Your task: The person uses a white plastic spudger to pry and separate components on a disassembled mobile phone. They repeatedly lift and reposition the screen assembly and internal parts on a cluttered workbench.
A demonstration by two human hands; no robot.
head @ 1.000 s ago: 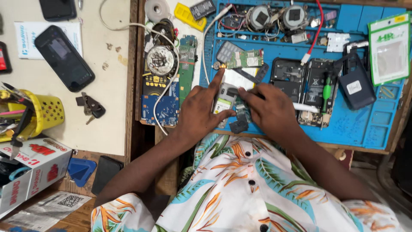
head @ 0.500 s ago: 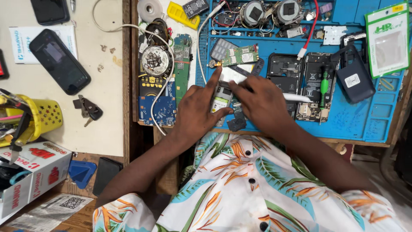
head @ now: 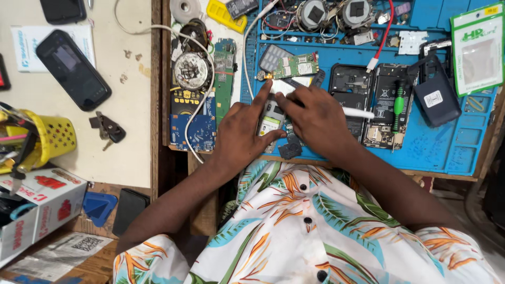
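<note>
Working: we have both hands on a small opened phone (head: 271, 120) lying on the blue repair mat (head: 447, 150), near the mat's lower left edge.
Left hand: our left hand (head: 243, 131) grips the small phone, thumb pressed on its lower side, index finger stretched up along its left side.
Right hand: our right hand (head: 315, 118) lies palm down just right of the phone, fingers bent and pressing on its top end; we cannot tell if it pinches anything, a white stick-like tool (head: 357, 112) pokes out from under it to the right.
Landmark: all places below go by the blue repair mat.
On mat, above hands: green circuit board (head: 295, 66) and grey keypad piece (head: 273, 57).
On mat, right of hands: two open phone shells (head: 368, 97) side by side, green-handled screwdriver (head: 398, 108) on the right one, dark blue battery block (head: 436, 97) further right.
Mat top edge: two round grey parts (head: 336, 11) with wires, red cable (head: 383, 39).
Left of mat: blue circuit board (head: 192, 131), round metal part (head: 192, 71), white cable (head: 202, 105) over them.
Far left of mat, on desk: black smartphone (head: 72, 69), keys (head: 108, 128), yellow basket (head: 50, 138).
</note>
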